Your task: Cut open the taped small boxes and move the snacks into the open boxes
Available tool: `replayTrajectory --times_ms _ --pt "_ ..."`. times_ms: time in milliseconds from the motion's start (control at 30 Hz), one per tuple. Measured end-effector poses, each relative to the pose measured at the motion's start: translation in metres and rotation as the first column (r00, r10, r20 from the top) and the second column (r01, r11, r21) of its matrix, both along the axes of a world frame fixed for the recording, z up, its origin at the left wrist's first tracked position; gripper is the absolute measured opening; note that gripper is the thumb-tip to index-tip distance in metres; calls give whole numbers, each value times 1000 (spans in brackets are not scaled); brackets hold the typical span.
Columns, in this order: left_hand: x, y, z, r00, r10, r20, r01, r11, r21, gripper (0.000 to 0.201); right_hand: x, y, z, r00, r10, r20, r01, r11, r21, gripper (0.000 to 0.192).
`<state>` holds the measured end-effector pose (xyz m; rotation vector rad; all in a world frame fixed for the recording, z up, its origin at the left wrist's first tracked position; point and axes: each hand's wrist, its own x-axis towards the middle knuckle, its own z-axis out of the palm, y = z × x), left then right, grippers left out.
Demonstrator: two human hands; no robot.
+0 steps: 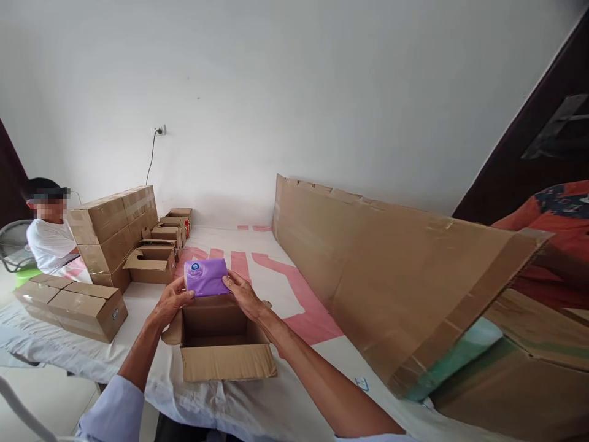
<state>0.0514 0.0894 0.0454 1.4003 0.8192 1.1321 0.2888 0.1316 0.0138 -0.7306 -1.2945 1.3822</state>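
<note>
A purple plastic-wrapped packet [208,279] with a round blue logo is held up between my two hands. My left hand [173,299] grips its left edge, thumb along the bottom corner. At the right edge, my right hand [243,294] pinches it with the thumb on the front face. Directly below stands a cardboard box [229,363] with its flaps folded out, and the packet hangs over its far rim. The part of the box's inside that shows is bare brown cardboard. Both wrists pass above the box's side flaps.
Several open boxes [154,265] line up at the back left, beside a stack of closed boxes [105,218]. Two closed boxes [87,307] sit at the left edge. A long cardboard panel [391,270] stands on the right. One person sits at left; another is at right.
</note>
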Motion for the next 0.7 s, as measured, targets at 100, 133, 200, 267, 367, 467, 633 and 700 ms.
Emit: replayTrajectory --times_ms 100,133,200,267,367,467,633,700 --pt "-2 10 -10 999 12 29 -11 999 -32 75 -1 3 -9 1000 0 -3 0 1000 -17 71" --pt "-2 12 -13 999 28 29 -27 999 -39 75 -1 3 -10 1000 -3 3 3 1000 -20 70" --pt "-3 16 -16 998 55 19 -54 998 -39 74 -2 4 -12 1000 -16 10 16 1000 -13 68" --pt "-4 18 -15 998 64 -1 -64 997 -35 74 -1 7 -12 1000 -26 10 26 1000 -4 64" --pt "-3 20 -7 996 76 -53 -78 996 -49 76 2 16 -8 1000 -6 17 6 1000 0 59" --pt "-1 24 1 992 77 -98 -83 995 -62 82 7 27 -1 999 30 34 -30 1000 2 56" --pt "0 35 3 991 74 -109 -79 996 -40 82 17 41 11 994 91 64 -91 996 0 48" --pt "1 38 1 991 81 -107 -86 995 -41 82 20 43 11 992 103 72 -103 995 -4 48"
